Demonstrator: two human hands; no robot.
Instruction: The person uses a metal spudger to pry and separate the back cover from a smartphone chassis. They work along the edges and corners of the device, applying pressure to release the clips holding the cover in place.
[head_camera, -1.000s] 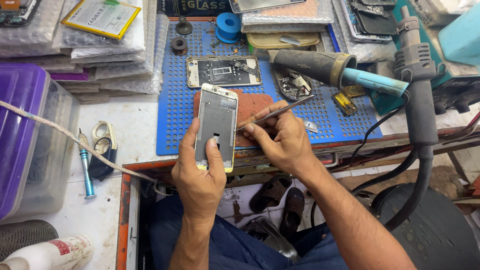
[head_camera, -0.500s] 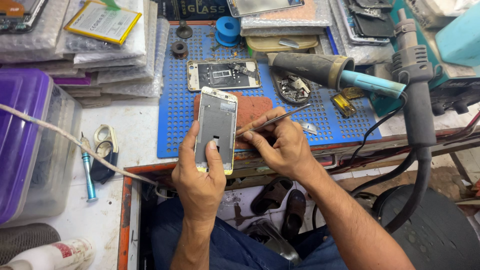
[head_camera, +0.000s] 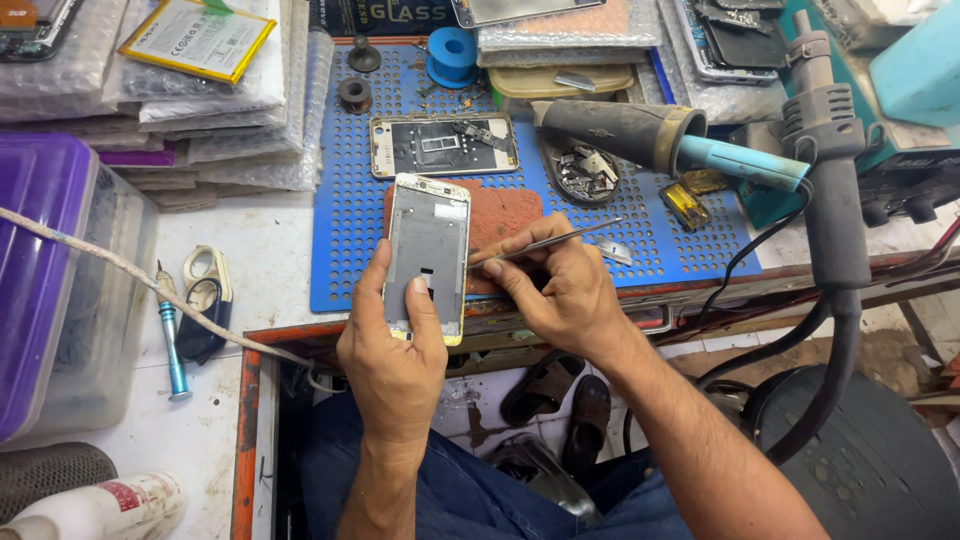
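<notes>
Fingers (head_camera: 417, 300) of the left hand (head_camera: 392, 350) are clamping a gutted phone frame (head_camera: 428, 255) upright over the surface (head_camera: 250, 260) edge; the right hand (head_camera: 560, 295) is pinching tweezers (head_camera: 545, 243) against its side. A slip could likely gouge the frame or drop it. Bubble-wrapped packages (head_camera: 200, 110) are lying stacked far left, a yellow-edged label (head_camera: 197, 38) on top.

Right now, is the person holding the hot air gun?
No, the right hand holds metal tweezers; the hot air gun lies untouched on the blue mat.
</notes>
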